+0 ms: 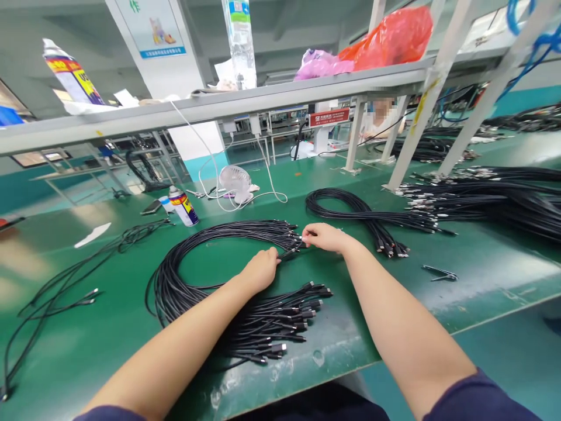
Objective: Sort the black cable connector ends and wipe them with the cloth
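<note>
While my left hand (262, 270) grips a cable (288, 254) and my right hand (325, 237) pinches a connector (302, 239), I favour steady, untwisted handling.

We see bright, diffuse light across the desk (342, 327), with whitish glare at right and a hazy sheen at far left. Wide-angle distortion slants the posts (407, 153); we find the background soft, and pixelation covers a distant person (378, 125) above.
</note>
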The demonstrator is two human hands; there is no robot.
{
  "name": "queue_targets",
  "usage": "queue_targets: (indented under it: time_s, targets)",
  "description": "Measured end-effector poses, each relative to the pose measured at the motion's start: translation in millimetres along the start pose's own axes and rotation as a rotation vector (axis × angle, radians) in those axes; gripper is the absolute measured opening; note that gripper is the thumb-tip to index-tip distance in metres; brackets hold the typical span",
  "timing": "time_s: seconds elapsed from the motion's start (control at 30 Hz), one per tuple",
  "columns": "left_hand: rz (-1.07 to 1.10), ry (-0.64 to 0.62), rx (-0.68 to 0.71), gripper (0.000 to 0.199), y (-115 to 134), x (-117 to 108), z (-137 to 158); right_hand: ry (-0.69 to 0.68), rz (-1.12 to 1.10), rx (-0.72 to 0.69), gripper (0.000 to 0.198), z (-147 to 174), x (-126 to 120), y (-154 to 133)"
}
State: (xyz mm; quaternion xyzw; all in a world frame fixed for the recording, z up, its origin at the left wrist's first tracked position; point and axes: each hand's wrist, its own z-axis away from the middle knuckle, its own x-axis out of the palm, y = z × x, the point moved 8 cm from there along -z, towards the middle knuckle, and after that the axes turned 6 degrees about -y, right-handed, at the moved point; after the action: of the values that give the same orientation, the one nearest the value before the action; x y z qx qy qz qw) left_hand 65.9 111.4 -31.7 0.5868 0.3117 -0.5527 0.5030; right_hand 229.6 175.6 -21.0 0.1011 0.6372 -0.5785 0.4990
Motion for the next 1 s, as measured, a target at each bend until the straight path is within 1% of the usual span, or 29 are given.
queue_targets:
  time_s: [0.1, 0.3, 0.43, 0.57, 0.67, 0.73, 0.8, 0.87, 1.0]
  targets:
    - [0.090, 0.033, 0.004, 0.036, -2, -9, 0, 0.101, -0.108, -0.047, 0.033, -3, -7, -3]
    - [0.295, 0.133, 0.083, 0.020, 3, -41, 10, 0.305, -0.353, -0.179, 0.034, 0, -21, -25]
    - [0.477, 0.182, 0.097, 0.026, -5, -58, 12, 0.413, -0.500, -0.261, 0.032, 6, -24, -36]
    - [0.687, 0.243, 0.065, 0.030, -20, -72, 11, 0.463, -0.579, -0.301, 0.030, 8, -25, -35]
    - [0.796, 0.286, 0.058, 0.031, -22, -80, 13, 0.459, -0.595, -0.314, 0.027, 5, -22, -34]
    - [0.836, 0.268, 0.081, 0.027, -17, -80, 14, 0.455, -0.599, -0.329, 0.026, 4, -18, -38]
    - [0.865, 0.224, 0.107, 0.023, -9, -74, 14, 0.461, -0.608, -0.345, 0.024, 4, -11, -46]
    - [0.901, 0.167, 0.124, 0.023, -3, -63, 14, 0.477, -0.625, -0.358, 0.023, 6, -5, -56]
    - [1.005, 0.067, 0.135, 0.031, 2, -38, 15, 0.487, -0.675, -0.358, 0.027, 12, 4, -71]
